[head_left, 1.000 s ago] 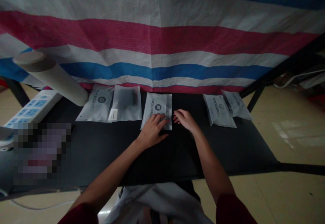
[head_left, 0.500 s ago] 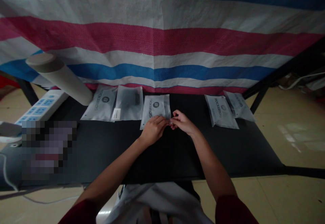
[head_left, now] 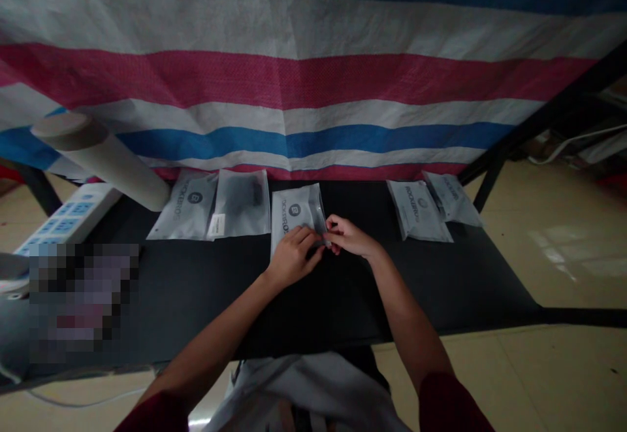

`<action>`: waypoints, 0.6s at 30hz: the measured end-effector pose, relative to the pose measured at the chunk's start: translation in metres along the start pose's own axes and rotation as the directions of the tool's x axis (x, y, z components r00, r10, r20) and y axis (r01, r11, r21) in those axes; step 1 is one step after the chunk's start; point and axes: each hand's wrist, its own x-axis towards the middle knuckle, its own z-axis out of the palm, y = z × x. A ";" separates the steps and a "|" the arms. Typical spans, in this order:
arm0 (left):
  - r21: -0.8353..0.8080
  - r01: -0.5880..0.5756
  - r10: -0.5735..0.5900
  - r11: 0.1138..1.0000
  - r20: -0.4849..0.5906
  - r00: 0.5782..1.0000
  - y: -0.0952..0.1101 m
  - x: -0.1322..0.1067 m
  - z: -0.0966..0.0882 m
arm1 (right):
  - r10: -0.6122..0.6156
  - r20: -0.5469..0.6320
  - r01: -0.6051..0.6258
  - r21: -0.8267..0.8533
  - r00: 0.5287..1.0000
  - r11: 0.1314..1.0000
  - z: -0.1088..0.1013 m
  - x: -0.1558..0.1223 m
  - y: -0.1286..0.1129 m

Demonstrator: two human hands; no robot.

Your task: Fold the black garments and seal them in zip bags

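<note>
A frosted plastic zip bag (head_left: 289,208) with a dark round logo and lettering lies in the middle of the black table, its right edge slightly raised. My left hand (head_left: 294,255) lies over the bag's lower part, fingers closed together on it near the right corner. At that same corner my right hand (head_left: 349,236) pinches the bag's edge between thumb and fingers. The fingertips of both hands almost meet, and they hide the exact spot of the grip.
Two more frosted bags, a printed one (head_left: 189,206) and one with a label (head_left: 242,203), lie to the left. Two others, a nearer bag (head_left: 418,213) and a farther bag (head_left: 453,198), overlap at right. A bottle (head_left: 117,164), power strip (head_left: 68,216) and striped sheet (head_left: 313,79) border the table (head_left: 196,295).
The view has shifted slightly. The middle bag's right edge now stands up more, with my right hand still pinching its corner. My left thumb is spread a little further from the fingers.
</note>
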 end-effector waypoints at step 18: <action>0.000 -0.119 0.119 0.993 0.038 0.992 0.019 -0.004 -0.003 | -0.119 -0.211 0.126 0.017 0.970 0.992 0.008 0.014 0.015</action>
